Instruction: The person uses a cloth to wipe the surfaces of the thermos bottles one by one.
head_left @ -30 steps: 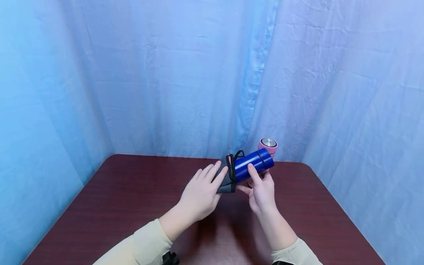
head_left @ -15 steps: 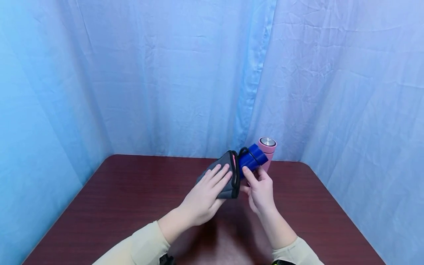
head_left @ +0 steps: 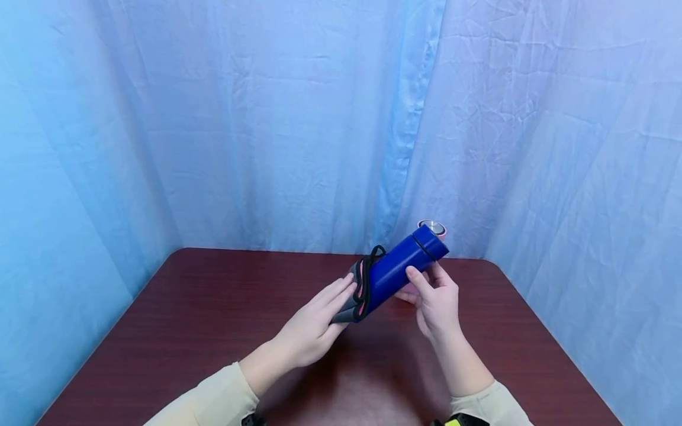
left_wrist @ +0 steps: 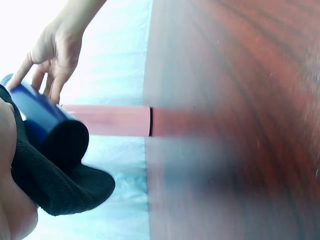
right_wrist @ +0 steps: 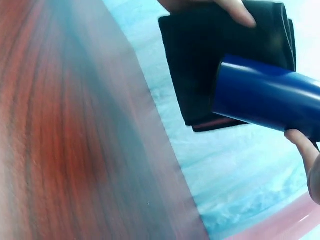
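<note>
My left hand (head_left: pixel 306 331) grips a dark grey fabric pouch (head_left: pixel 348 305) with black trim, a pink lining and a cord loop. A shiny blue vacuum flask (head_left: pixel 396 272) slants up to the right, its lid end uppermost, held between the thumb and fingers of my right hand (head_left: pixel 436 299). Seen from the right wrist, the lower end of the flask (right_wrist: pixel 265 95) overlaps the outside of the pouch (right_wrist: pixel 197 65). The left wrist view shows the dark round base of the flask (left_wrist: pixel 65 142) beside the folded fabric. Both things are above the table.
Behind the blue flask stands a pink flask (head_left: pixel 439 229) with a silver lid top, mostly hidden in the head view. Its pink body (left_wrist: pixel 110 120) shows upright on the table in the left wrist view. Pale blue curtains (head_left: pixel 266 148) surround the dark red wooden table (head_left: pixel 213 296).
The pouch covered more of the blue flask half a second ago; now more of its length shows. My right hand has moved right with the flask, my left hand slightly left with the pouch.
</note>
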Demonstrator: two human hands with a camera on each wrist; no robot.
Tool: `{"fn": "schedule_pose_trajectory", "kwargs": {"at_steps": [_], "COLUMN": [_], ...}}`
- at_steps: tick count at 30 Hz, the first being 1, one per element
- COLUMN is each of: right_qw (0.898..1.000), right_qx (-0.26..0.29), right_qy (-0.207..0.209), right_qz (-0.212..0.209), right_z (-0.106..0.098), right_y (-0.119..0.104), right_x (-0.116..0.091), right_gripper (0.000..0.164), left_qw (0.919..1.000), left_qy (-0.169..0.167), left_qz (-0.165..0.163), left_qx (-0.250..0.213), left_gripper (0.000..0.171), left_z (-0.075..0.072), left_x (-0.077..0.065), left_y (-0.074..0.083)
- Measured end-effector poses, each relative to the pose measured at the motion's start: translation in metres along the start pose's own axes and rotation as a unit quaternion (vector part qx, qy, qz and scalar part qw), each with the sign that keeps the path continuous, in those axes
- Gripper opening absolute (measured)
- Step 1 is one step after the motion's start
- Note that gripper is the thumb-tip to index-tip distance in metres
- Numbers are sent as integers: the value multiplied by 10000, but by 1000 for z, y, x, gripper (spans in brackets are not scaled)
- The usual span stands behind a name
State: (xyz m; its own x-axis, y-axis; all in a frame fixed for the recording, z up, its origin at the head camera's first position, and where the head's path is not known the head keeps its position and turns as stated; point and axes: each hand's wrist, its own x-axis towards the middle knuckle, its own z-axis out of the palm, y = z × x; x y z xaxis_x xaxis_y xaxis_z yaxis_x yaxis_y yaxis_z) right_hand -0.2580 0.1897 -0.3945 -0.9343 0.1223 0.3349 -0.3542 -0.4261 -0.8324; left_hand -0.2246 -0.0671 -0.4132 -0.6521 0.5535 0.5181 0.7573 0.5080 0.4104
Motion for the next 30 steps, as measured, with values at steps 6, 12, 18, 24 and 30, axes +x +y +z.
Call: {"fn": "schedule_pose_trajectory", "kwargs": {"at_steps": [6, 12, 18, 24, 30], "right_qw": [9953, 9846, 9838, 9902, 9803], "right_qx": [-811, -1177, -1178, -714, -1388], "right_qy": [-460, -1205, -1247, -999, -1043], "right_qz": [-246, -459, -528, -662, -937], "right_z": [1, 7, 6, 5, 3], "right_y": [9, 17, 12, 2, 0], "right_x": [-3, -12, -17, -12, -7], "right_gripper": [51, 55, 51, 46, 50], "left_qw": [9974, 9916, 9772, 9821, 9884], "left_qy": [510, 976, 721, 471, 552], "left_qz": [445, 381, -433, -570, -44], "left_qx": [-247, -762, -1949, -1732, -1413], "left_gripper": [57, 57, 52, 54, 58], "left_z": [6, 1, -5, -4, -5], "left_x": [7, 28, 36, 15, 12], "left_y": [15, 24, 17, 13, 28]}}
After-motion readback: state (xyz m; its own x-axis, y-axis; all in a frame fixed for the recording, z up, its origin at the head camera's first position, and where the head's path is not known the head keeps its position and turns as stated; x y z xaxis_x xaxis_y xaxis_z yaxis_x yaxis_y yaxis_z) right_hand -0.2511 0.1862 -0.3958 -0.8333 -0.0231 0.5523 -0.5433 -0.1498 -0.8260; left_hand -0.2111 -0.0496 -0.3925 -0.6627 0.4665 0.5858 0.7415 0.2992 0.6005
